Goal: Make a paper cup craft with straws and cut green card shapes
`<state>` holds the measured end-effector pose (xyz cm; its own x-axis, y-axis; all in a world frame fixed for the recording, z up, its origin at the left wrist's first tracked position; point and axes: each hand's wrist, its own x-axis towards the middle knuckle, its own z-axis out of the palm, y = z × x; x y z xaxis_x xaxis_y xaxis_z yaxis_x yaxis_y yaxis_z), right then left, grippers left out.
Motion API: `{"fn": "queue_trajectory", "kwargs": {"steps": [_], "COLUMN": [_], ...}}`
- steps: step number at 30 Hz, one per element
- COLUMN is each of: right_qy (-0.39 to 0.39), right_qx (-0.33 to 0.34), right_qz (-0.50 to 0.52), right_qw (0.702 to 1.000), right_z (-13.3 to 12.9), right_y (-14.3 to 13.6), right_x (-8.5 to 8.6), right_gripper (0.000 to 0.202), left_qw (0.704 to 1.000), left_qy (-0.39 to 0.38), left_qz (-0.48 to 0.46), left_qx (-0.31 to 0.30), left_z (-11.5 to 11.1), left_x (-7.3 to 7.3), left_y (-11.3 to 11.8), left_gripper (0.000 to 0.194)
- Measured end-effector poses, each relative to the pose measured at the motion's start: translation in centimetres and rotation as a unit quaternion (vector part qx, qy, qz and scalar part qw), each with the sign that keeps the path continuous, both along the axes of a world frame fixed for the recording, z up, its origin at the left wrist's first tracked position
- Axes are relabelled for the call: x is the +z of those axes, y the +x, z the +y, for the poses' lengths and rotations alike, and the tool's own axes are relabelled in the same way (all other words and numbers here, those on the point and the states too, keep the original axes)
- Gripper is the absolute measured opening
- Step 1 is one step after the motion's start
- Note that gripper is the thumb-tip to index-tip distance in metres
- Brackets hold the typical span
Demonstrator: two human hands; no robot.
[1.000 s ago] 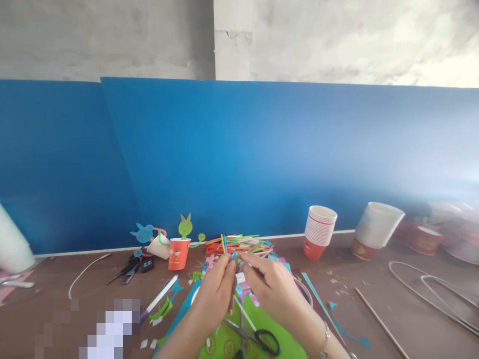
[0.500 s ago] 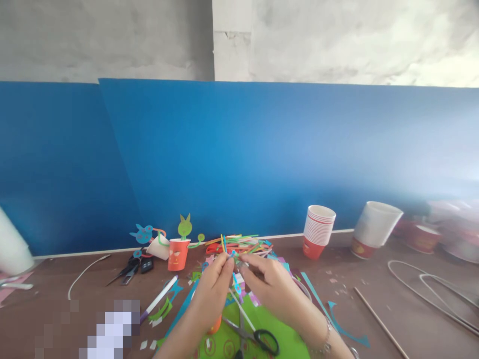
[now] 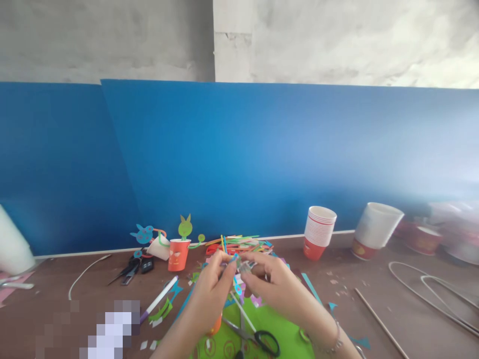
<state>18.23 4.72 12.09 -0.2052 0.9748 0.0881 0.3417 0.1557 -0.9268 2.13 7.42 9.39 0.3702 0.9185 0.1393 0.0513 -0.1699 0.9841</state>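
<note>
My left hand pinches a small blue piece between thumb and forefinger. Just beside it, my right hand has its fingers drawn together on a small pale, see-through-looking piece, too blurred to name. The two sets of fingertips nearly meet. Below them hangs or lies a thin blue strip with a rounded end; I cannot tell whether it joins the held piece. Under my wrists are scissors with black handles, lying on green paper marked with rings. An orange object is partly hidden by my left arm.
Coloured sticks lie heaped behind my hands. Left of them stands a red paper cup with a green rabbit-eared cutout. A cup stack is at right, near a thin rod. A marker lies at left.
My right hand has shifted slightly right, widening the gap between the fingertips. The pale piece at its fingers shows more now. My left hand has barely moved.
</note>
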Motion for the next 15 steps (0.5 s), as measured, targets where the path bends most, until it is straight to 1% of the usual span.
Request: {"fn": "queue_trajectory", "kwargs": {"steps": [3, 7, 10, 15], "right_qy": [0.001, 0.016, 0.031, 0.044], "right_qx": [-0.016, -0.026, -0.034, -0.042], "right_qz": [0.026, 0.049, 0.038, 0.006], "right_qw": [1.000, 0.998, 0.998, 0.998], "right_z": [-0.12, -0.19, -0.21, -0.07], "right_y": [-0.22, -0.61, -0.81, -0.83], "right_x": [-0.23, -0.35, -0.45, -0.53], "right_gripper": [0.036, 0.026, 0.019, 0.017], "left_qw": [1.000, 0.998, 0.998, 0.998], "left_qy": [0.014, 0.048, 0.049, 0.044], "left_qz": [0.005, 0.025, 0.038, 0.033], "left_qx": [0.003, -0.007, -0.006, 0.004], "left_z": [-0.13, -0.33, -0.37, -0.34], "left_x": [0.50, 1.06, 1.00, 0.99], "left_y": [-0.06, -0.03, 0.01, -0.19], "left_gripper": [0.025, 0.022, 0.019, 0.018]}}
